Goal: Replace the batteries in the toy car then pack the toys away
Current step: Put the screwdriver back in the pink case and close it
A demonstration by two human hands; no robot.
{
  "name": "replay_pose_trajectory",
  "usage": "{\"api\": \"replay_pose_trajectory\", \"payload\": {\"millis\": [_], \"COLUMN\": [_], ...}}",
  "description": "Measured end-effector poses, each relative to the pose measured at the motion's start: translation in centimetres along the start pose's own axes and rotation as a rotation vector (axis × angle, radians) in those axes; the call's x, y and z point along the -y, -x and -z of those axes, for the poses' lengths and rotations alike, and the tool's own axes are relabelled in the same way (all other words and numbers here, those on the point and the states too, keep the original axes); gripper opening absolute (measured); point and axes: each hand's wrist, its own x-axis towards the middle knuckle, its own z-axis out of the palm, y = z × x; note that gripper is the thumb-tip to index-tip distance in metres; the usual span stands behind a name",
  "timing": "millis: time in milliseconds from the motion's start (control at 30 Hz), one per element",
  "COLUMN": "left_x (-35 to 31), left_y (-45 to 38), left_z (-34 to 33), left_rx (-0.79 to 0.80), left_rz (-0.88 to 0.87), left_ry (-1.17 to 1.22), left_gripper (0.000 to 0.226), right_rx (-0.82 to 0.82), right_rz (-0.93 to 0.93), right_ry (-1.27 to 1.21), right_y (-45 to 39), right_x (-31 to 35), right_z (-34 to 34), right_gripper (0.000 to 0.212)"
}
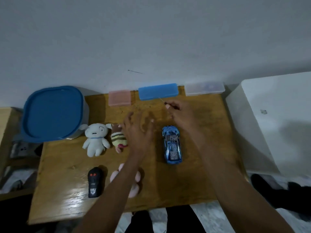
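Both hands reach forward: left (138, 130) spread open, right (181, 113) pinching a thin tool (161, 99).

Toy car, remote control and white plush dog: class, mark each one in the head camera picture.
toy car (172, 145): head view, on the middle of its blue roof.
remote control (94, 182): head view, on its black body below the red buttons.
white plush dog (95, 140): head view, on its chest.

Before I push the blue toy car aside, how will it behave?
The blue toy car sits on its wheels on the glossy wooden table, so it will probably roll lengthwise. Its hard, shiny shell looks rigid and possibly slippery.
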Motion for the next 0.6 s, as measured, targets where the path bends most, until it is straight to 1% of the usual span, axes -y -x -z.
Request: {"api": "replay_pose_trajectory", "payload": {"millis": [67, 100, 167, 267, 367, 433, 500, 600], "left_x": [2.5, 3.6, 6.1, 9.1, 11.1, 12.0, 13.0, 13.9], "left_y": [-3.5, -5.2, -8.5, -12.6, -14.9, -15.6, -16.2, -16.9], "left_z": [1.9, 2.8, 4.4, 5.6, 5.1, 4.4, 3.8, 3.3], "left_rx": [-0.087, -0.088, -0.040, 0.066, 0.199, 0.256, 0.253, 0.223], "left_rz": [0.050, 0.083, 0.120, 0.061, 0.054, 0.037, -0.018, -0.059], "left_ry": [0.036, 0.047, 0.070, 0.047, 0.005, 0.018, 0.023, 0.035], "left_gripper": [0.049, 0.047, 0.048, 0.057, 0.069, 0.071, 0.068, 0.061], "right_rx": [0.032, 0.053, 0.085, 0.116, 0.149, 0.132, 0.109, 0.083], "right_rz": [0.054, 0.082, 0.142, 0.233, 0.241, 0.272, 0.333, 0.342], "right_ry": [0.098, 0.132, 0.206, 0.343, 0.451, 0.525, 0.637, 0.728], "right_y": [-1.2, -1.7, -2.9, -5.2, -7.4, -8.3, -8.7, -9.1], "right_x": [0.8, 1.2, 1.9, 2.2, 1.5, 0.6, 0.0, -0.5], "right_z": [-2.5, -3.7, -6.6, -10.8, -14.3, -16.1, -17.2, -18.1], "right_gripper": [0.019, 0.018, 0.014, 0.014, 0.018, 0.019, 0.023, 0.041]}}
